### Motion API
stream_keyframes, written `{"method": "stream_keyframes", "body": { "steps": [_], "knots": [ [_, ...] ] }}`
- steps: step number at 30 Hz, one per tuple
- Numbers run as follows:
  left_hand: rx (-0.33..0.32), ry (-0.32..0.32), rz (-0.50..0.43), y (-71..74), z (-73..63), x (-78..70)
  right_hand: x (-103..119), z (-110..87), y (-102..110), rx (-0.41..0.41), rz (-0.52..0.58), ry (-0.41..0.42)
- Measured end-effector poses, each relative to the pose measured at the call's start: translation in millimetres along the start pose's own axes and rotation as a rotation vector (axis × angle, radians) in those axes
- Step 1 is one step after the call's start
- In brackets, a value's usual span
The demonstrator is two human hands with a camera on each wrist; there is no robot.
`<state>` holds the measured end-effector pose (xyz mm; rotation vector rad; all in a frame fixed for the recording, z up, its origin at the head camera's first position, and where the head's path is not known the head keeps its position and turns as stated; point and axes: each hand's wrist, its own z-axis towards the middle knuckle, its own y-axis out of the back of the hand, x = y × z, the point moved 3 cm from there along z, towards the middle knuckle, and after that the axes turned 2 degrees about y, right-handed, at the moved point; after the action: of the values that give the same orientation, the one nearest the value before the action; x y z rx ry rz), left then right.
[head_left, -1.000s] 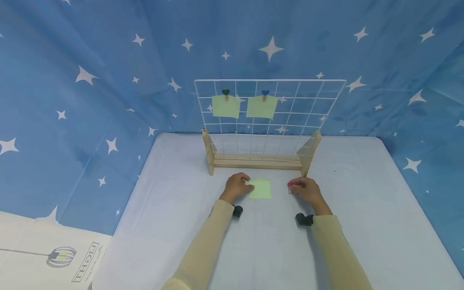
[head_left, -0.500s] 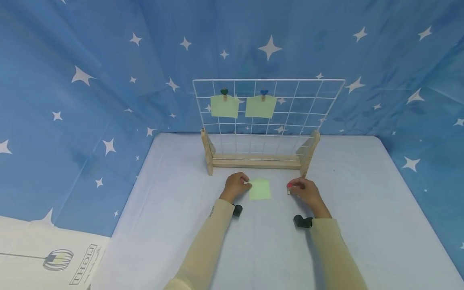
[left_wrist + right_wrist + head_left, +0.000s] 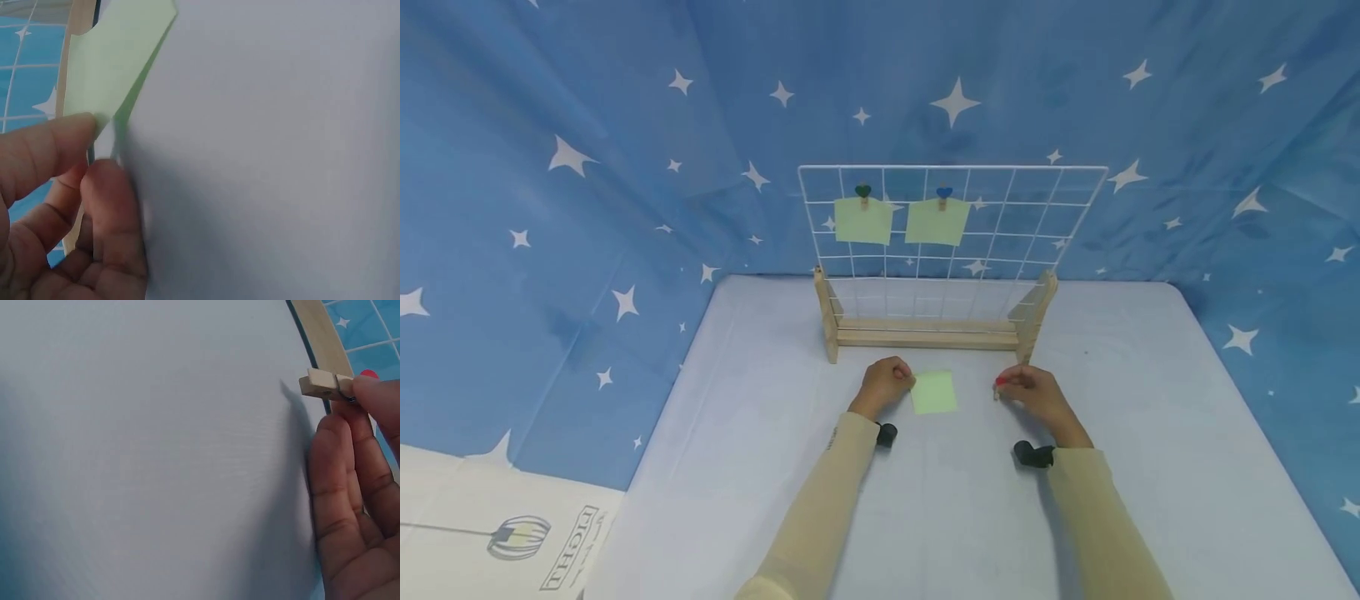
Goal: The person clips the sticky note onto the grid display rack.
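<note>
In the head view a pale green square paper note (image 3: 934, 392) is over the table in front of the wire rack. My left hand (image 3: 883, 385) pinches its left edge. The left wrist view shows the note (image 3: 119, 56) tilted, its near corner running between thumb and finger. To the right of the note, my right hand (image 3: 1033, 392) holds a small wooden clothespin (image 3: 997, 392) with a red top. Close up in the right wrist view, the clothespin (image 3: 322, 384) is gripped at its rear end, its tip pointing away from the fingers.
A white wire grid (image 3: 1030, 204) stands in a wooden base (image 3: 925, 338) behind the hands. Two green notes hang on it, the left one (image 3: 862, 221) under a green heart clothespin, the right one (image 3: 937, 222) under a blue heart clothespin. A white table (image 3: 940, 517) lies beneath.
The left fingers have closed on the note's edge, and the note has turned slightly and shifted a little left. The right hand stays nearly in place with the clothespin.
</note>
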<state>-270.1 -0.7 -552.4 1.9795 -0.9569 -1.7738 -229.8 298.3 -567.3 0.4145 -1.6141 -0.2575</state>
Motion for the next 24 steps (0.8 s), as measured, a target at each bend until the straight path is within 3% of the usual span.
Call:
{"method": "stream_keyframes", "body": {
  "steps": [10, 20, 24],
  "knots": [
    [0.082, 0.014, -0.002, 10.9, -2.1, -0.4, 10, -5.2, 11, 0.054, 0.048, -0.036],
    [0.083, -0.006, -0.039, 16.5, -2.2, -5.8, 35, -8.4, 20, 0.058, 0.238, 0.027],
    [0.093, -0.014, -0.068, 19.5, -4.3, -10.0, 43, -10.1, 23, 0.061, 0.252, 0.074]
  ]
}}
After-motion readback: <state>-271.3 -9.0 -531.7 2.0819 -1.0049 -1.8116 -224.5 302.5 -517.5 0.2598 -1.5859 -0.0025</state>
